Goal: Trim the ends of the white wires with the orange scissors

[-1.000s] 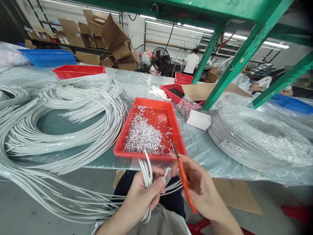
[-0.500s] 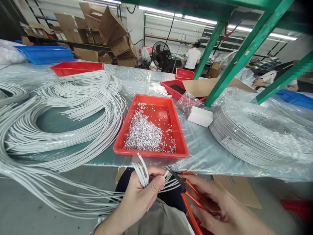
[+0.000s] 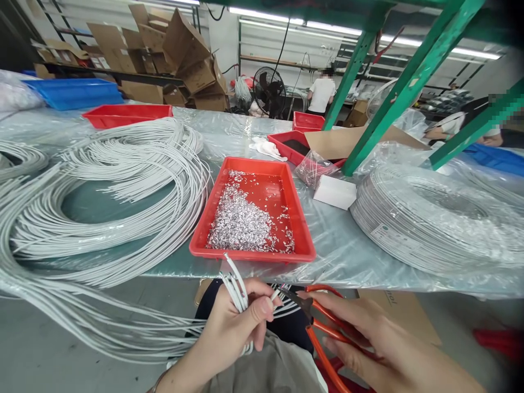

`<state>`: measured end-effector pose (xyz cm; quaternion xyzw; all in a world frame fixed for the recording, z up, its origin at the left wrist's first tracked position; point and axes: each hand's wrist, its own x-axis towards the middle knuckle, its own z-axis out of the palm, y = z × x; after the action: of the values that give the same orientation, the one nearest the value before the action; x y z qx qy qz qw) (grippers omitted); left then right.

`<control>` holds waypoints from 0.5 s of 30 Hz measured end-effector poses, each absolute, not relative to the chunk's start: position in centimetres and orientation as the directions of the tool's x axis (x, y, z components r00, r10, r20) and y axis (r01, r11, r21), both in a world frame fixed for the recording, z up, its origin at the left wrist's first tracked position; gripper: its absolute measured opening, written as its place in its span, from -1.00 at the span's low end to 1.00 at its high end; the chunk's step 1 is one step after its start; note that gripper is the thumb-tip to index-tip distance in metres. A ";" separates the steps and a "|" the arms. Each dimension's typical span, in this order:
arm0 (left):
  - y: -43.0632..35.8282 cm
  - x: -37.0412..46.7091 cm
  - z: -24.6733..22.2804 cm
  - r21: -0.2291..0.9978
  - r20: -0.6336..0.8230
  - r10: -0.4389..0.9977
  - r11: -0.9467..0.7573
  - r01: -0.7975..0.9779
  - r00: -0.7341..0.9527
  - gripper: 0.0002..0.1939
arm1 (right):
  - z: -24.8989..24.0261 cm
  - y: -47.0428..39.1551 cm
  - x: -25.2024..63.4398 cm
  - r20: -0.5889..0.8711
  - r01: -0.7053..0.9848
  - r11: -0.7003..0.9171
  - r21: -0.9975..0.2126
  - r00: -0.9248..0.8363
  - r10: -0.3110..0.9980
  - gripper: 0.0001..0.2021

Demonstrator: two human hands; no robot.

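Observation:
My left hand (image 3: 241,316) is closed round a bundle of white cables (image 3: 234,286), with one cable end pinched between thumb and forefinger. Orange-handled pliers (image 3: 323,322), dark-jawed, are in my right hand (image 3: 368,338), their handles spread apart. The jaw tips are at the pinched cable end; whether they bite into it I cannot tell. From my left hand the cables run off to the left, towards big loops of white cable (image 3: 110,234) on the table. Just beyond my hands stands a red tray (image 3: 305,240) with a heap of small shiny metal pieces (image 3: 241,221).
A large wrapped cable coil (image 3: 393,240) and a small white box (image 3: 334,192) lie to the right. Green metal posts (image 3: 413,87) rise from the table (image 3: 327,256). More trays stand farther back. Two other people (image 3: 321,93) are in the background.
The pliers' jaws have shifted slightly left and down at the pinched cable end. My left hand has barely moved, still holding the bundle.

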<state>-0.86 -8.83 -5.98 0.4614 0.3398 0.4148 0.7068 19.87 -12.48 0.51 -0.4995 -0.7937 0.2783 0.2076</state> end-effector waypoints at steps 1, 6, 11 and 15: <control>-8.8 -1.0 -6.1 0.923 -0.102 0.891 0.251 -0.292 0.443 -0.67 | 0.7 -12.5 19.9 0.066 0.679 0.363 -0.638 -0.422 0.904 -0.55; -8.9 -0.9 -6.3 0.855 -0.101 0.857 0.334 -0.396 0.505 -0.70 | 1.4 -12.4 20.0 0.081 0.700 0.450 -0.554 -0.493 0.866 -0.54; -8.9 -0.7 -6.2 0.840 -0.130 0.849 0.369 -0.398 0.512 -0.68 | 0.5 -12.6 20.3 0.077 0.674 0.352 -0.649 -0.402 0.912 -0.57; -8.9 -0.7 -6.2 0.899 -0.088 0.902 0.255 -0.357 0.423 -0.69 | -1.3 -12.1 20.1 0.056 0.551 0.199 -0.810 -0.266 0.962 -0.64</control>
<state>-0.66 -8.91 -6.24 0.4297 0.3173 0.4334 0.7259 20.11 -12.07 -1.30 -0.5287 -0.7156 0.3477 0.2958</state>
